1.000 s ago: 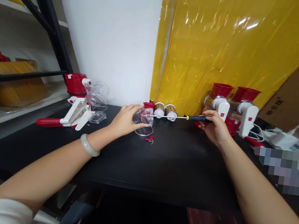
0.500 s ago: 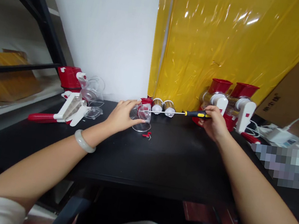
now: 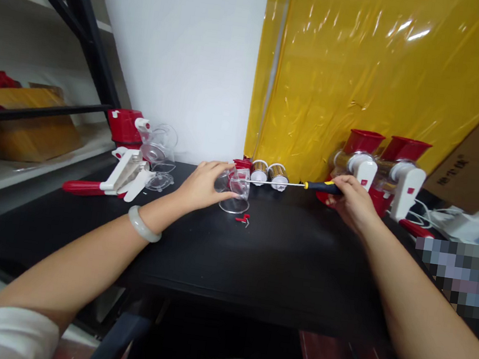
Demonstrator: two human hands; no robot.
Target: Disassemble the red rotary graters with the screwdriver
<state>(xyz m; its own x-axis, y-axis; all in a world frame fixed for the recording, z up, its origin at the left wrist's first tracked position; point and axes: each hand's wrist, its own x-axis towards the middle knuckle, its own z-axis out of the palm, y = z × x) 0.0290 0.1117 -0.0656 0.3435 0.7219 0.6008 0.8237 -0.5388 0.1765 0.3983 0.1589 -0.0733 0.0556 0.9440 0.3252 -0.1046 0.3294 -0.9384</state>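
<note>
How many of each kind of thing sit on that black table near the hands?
Assembled red-and-white grinders: 2
Gold-banded metal drums: 2
Clear plastic housing under left hand: 1
Yellow-and-black screwdriver in right hand: 1
Total: 6

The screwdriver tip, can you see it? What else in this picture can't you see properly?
- Head view: the screwdriver tip is lost behind the clear plastic part that the left hand steadies.
- The handle end is covered by the right hand.
- The tiny red piece is too small to identify.
- A blurred patch hides whatever lies on the table at the right.
</note>
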